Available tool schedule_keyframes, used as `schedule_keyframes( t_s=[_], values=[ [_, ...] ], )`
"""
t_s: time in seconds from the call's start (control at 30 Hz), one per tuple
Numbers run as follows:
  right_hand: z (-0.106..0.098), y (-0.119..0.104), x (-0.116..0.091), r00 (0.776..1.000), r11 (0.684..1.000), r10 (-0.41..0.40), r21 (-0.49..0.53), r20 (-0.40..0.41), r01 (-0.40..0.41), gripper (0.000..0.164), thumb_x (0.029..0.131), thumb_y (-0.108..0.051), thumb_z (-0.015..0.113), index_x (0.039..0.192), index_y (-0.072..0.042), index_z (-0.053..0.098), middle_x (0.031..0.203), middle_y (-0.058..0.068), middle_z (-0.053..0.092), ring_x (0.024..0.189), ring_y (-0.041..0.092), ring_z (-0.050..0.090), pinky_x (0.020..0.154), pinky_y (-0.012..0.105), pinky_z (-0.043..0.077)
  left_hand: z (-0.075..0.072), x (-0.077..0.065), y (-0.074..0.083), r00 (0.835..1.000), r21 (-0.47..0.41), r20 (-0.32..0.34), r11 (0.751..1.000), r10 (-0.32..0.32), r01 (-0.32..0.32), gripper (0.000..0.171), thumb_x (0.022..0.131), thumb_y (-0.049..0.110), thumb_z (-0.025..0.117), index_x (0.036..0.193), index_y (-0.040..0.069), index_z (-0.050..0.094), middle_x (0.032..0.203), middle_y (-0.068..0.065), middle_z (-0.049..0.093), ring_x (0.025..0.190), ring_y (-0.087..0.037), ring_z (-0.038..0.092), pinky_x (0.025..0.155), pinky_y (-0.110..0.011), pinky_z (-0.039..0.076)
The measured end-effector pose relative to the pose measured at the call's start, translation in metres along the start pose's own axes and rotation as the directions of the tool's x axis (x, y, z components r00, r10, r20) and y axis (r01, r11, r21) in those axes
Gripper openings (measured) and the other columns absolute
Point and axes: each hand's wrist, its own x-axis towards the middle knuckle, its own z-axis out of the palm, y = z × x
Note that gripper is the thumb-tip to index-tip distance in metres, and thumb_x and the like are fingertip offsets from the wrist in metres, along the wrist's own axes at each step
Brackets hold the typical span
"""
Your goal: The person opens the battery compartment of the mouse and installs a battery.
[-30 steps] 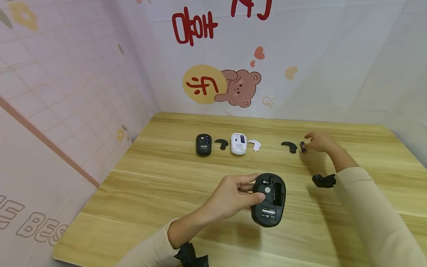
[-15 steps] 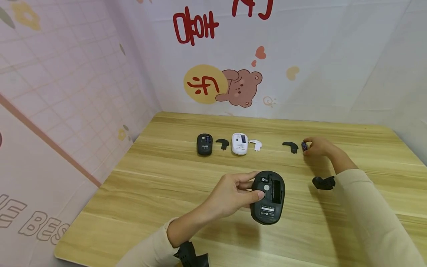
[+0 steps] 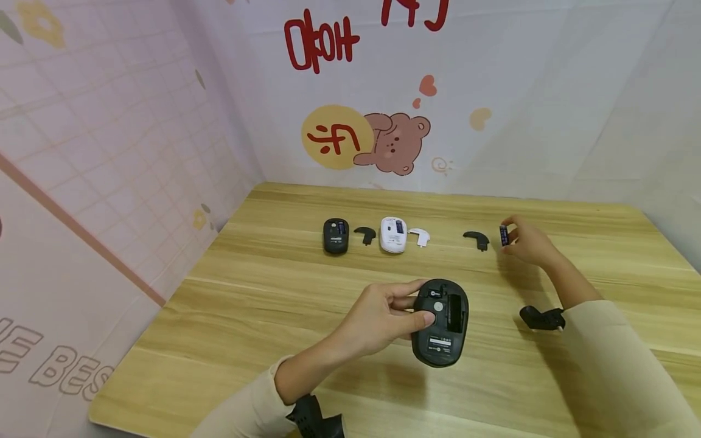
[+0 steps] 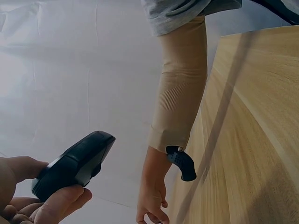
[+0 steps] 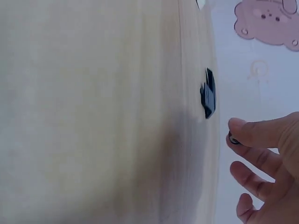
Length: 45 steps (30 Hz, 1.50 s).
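My left hand [image 3: 375, 319] grips a black computer mouse [image 3: 440, 337] by its side, thumb across its underside. The mouse's bottom faces me, and its long battery compartment shows as a dark slot without a cover. At the far right, my right hand [image 3: 531, 244] pinches a small dark battery [image 3: 504, 235] between thumb and fingertip, raised off the table. Only the battery's end shows in the right wrist view, between thumb and finger. A black battery cover [image 3: 477, 239] lies on the table just left of the right hand.
Along the back of the wooden table [image 3: 263, 261] lie a black mouse [image 3: 336, 236] and a white mouse [image 3: 393, 235], both bottom up with batteries showing. Beside them are a black cover [image 3: 366, 235] and a white cover [image 3: 420, 236]. A printed cloth wall [image 3: 520, 158] stands behind.
My right hand has taken hold of the battery, which lay beside the black cover, and lifted it off the table. The left hand and its mouse have barely moved.
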Motion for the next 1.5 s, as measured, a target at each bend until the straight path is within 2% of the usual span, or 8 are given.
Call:
schedule_keyframes(
  t_s=[0.2,0.47,0.67,0.83,0.93,1.2,1.37,1.5],
  values=[
    [0.004,-0.016,-0.016,0.995,1.0,-0.004,0.027,-0.099,0.007,0.051,0.085,-0.004,0.065,0.127,0.006,0.037,0.1,0.028,0.058,0.091,0.042,0.053,0.071,0.052,0.045,0.001,0.001,-0.001,1.0,0.001,-0.007,1.0,-0.001,0.001,0.051,0.083,-0.002,0.066,0.131,0.005,0.05,0.108,-0.017,0.064,0.083,-0.026,0.067,0.065,-0.032,0.057],
    [0.026,-0.065,-0.048,0.963,0.989,-0.135,0.034,-0.235,0.147,0.036,0.079,-0.002,0.071,0.11,0.004,0.053,0.086,0.02,0.067,0.094,0.043,0.051,0.07,0.053,0.045,-0.001,0.0,0.001,0.999,-0.018,-0.03,1.0,-0.015,0.014,0.053,0.083,-0.001,0.066,0.133,0.002,0.047,0.109,-0.017,0.064,0.082,-0.028,0.067,0.066,-0.032,0.057],
    [0.03,-0.094,-0.059,0.943,0.985,-0.161,0.014,-0.29,0.173,0.024,0.076,-0.004,0.075,0.095,-0.002,0.061,0.082,0.015,0.069,0.095,0.033,0.048,0.067,0.04,0.04,-0.003,-0.001,0.002,0.999,-0.026,-0.032,1.0,-0.001,0.0,0.053,0.083,-0.002,0.066,0.133,0.0,0.047,0.111,-0.019,0.062,0.083,-0.028,0.067,0.067,-0.033,0.057],
    [0.024,-0.11,-0.065,0.934,0.985,-0.141,0.049,-0.328,0.166,0.019,0.076,-0.007,0.076,0.09,-0.003,0.064,0.083,0.015,0.069,0.097,0.034,0.052,0.069,0.044,0.045,-0.004,0.001,0.003,0.999,-0.015,-0.036,1.0,0.005,-0.006,0.052,0.083,-0.002,0.066,0.132,0.0,0.048,0.11,-0.019,0.063,0.083,-0.028,0.067,0.067,-0.033,0.057],
    [0.023,-0.117,-0.07,0.929,0.985,-0.113,0.086,-0.352,0.153,0.018,0.076,-0.009,0.076,0.088,-0.005,0.064,0.083,0.015,0.069,0.096,0.029,0.049,0.075,0.047,0.042,-0.004,0.002,0.004,0.999,-0.002,-0.035,1.0,-0.001,0.001,0.053,0.083,-0.001,0.066,0.133,0.0,0.047,0.11,-0.019,0.063,0.082,-0.028,0.067,0.067,-0.032,0.057],
    [0.022,-0.135,-0.087,0.909,0.973,-0.066,0.176,-0.412,0.15,0.015,0.076,-0.016,0.077,0.084,-0.006,0.068,0.09,0.007,0.061,0.091,0.008,0.049,0.065,0.022,0.047,-0.003,0.004,0.002,1.0,0.004,-0.019,1.0,-0.007,0.007,0.053,0.084,-0.002,0.065,0.133,-0.001,0.046,0.109,-0.019,0.063,0.082,-0.028,0.067,0.066,-0.032,0.057],
    [0.015,-0.152,-0.101,0.906,0.96,-0.058,0.225,-0.419,0.165,0.016,0.076,-0.019,0.078,0.082,-0.007,0.07,0.092,0.006,0.059,0.091,0.005,0.05,0.074,0.033,0.044,-0.004,0.004,0.001,1.0,0.007,-0.021,1.0,-0.019,0.019,0.053,0.084,-0.001,0.066,0.133,0.0,0.046,0.108,-0.019,0.064,0.082,-0.027,0.067,0.066,-0.032,0.057],
    [0.013,-0.164,-0.11,0.879,0.953,-0.106,0.204,-0.464,0.223,0.012,0.073,-0.013,0.079,0.08,-0.007,0.071,0.088,0.001,0.061,0.09,0.004,0.049,0.077,0.03,0.04,-0.004,0.004,0.0,0.999,0.014,-0.022,1.0,-0.023,0.024,0.053,0.084,0.0,0.066,0.133,0.001,0.046,0.109,-0.019,0.063,0.081,-0.027,0.067,0.066,-0.032,0.057]
  ],
)
